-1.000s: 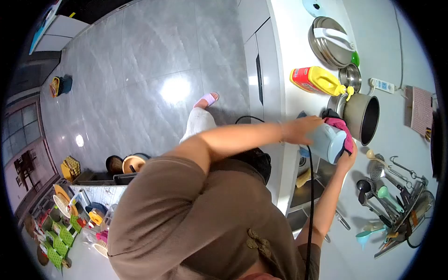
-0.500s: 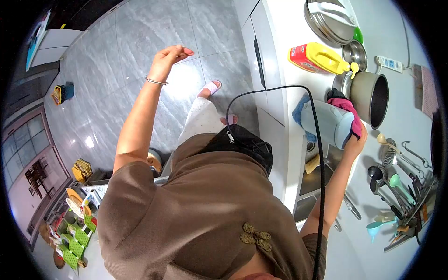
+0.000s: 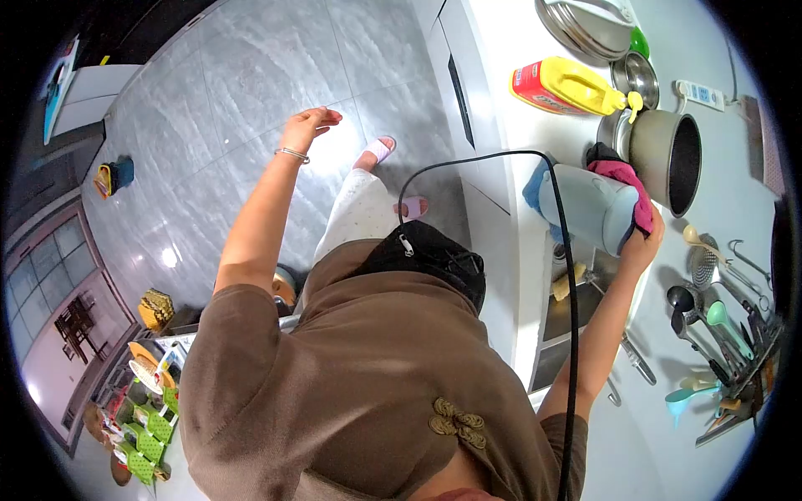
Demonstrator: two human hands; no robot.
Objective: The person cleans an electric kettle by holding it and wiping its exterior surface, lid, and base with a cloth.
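One pale-blue cylindrical vessel (image 3: 588, 203), white tabletop (image 3: 510, 37), toward 3 o'clock; likely stiff, slippery if wet, weight unclear, best cupped round its sides. Right grip (image 3: 645, 245) holding pink-and-black fabric cloth (image 3: 642, 209) against it; left grip (image 3: 305, 129) fairly wide.

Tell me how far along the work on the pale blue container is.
Already done, it seems: the pale blue container is set at the edge of the counter, by a blue cloth. In hand: the right hand has a pink cloth against it; the left hand is empty. Left, probably: letting go of that cloth; how much else remains can't be seen.
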